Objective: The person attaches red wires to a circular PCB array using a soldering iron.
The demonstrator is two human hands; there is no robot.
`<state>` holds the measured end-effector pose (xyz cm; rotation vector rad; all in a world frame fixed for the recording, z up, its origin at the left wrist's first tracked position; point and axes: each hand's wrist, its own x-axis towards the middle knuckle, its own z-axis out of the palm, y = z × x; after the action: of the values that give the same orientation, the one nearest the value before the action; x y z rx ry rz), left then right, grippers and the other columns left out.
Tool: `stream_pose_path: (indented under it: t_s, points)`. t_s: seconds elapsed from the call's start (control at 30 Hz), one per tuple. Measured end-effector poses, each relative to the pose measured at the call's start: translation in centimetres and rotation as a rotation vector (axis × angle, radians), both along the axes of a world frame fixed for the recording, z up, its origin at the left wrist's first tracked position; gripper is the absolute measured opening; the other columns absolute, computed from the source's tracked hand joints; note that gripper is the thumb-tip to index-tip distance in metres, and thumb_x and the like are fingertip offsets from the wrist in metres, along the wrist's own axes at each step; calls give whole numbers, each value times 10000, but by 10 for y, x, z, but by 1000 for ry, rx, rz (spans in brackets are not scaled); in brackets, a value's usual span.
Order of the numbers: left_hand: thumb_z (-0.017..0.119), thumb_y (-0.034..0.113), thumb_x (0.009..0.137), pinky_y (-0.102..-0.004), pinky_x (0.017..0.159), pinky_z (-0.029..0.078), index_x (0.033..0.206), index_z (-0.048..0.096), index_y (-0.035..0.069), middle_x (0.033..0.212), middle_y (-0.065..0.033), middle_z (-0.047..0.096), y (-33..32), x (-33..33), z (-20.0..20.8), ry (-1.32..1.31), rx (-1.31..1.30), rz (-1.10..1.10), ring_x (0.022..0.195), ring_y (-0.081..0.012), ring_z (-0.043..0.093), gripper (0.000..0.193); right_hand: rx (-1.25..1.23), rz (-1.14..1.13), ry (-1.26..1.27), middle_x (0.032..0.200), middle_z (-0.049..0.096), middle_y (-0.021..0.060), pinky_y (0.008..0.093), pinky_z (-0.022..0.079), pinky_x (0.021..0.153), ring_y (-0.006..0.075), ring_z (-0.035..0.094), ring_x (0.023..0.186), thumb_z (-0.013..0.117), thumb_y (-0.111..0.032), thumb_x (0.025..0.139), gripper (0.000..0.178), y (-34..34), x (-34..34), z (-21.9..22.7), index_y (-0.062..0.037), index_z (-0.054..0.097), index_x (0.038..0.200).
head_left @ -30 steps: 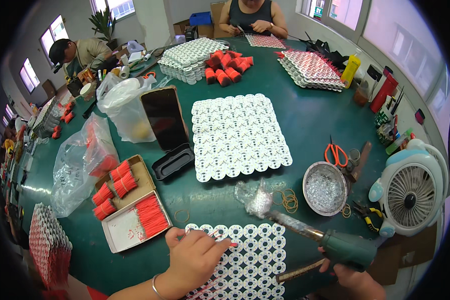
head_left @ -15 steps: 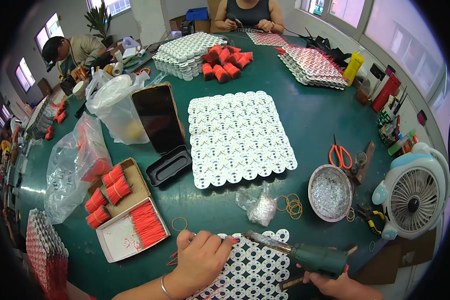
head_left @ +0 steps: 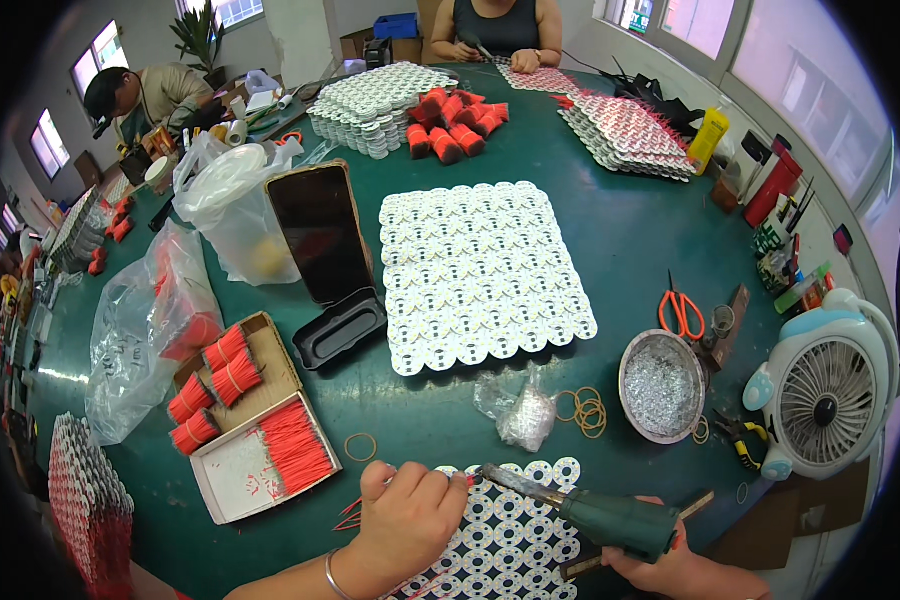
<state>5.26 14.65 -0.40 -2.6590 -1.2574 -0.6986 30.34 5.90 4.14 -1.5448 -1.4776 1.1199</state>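
We note left hand [head_left: 410, 515]: fingers pinching red wires [head_left: 348, 520] above panel of round white circuit boards [head_left: 510, 535], near edge of worktop [head_left: 640, 250]. Right hand [head_left: 658, 568]: fingers wrapped round green soldering gun [head_left: 620, 522], tip close to left fingers, at panel's far row; we cannot tell if touching.

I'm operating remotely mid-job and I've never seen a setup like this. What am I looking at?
No robot here: a person's bare hands, seen by a fisheye camera on their head, so straight edges bend. The right hand holds a green tool with a metal barrel, its tip by the left hand. That hand's curled fingers apparently pinch red wires, mostly hidden, over a panel of round white boards. Beyond lie more white boards, a bowl of shiny bits and a box of wires.
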Motion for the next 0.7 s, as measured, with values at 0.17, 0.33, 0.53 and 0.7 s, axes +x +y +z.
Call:
stream_pose_path:
  t_s: [0.17,0.33,0.53,0.7]
  points:
    - [636,126,638,-368,685,273,766,629,124,608,40,445,0,2,1,9,-7,9,636,-127,478,128,101,38,-64,966,597,120,301,466,733,184,574,825,709,-75,711,405,3,-3,5,33,525,1055]
    - [633,127,642,-368,690,277,767,628,125,609,38,443,0,1,2,11,-23,17,633,-132,474,126,154,21,-51,888,606,117,298,473,680,176,577,773,681,-61,733,350,4,-7,8,44,531,1031]
    - [611,138,679,-354,707,283,779,622,123,635,29,461,-2,0,9,27,-77,26,657,-134,477,101,-57,-198,286,714,588,62,250,439,548,113,531,606,571,-77,829,173,-16,6,0,10,566,978]
    - [590,160,719,-360,719,296,807,617,141,699,20,494,-5,-18,30,-27,-253,43,722,-164,492,94,-165,-218,268,716,584,47,216,418,534,102,519,602,548,-85,844,183,-19,15,5,16,571,995]
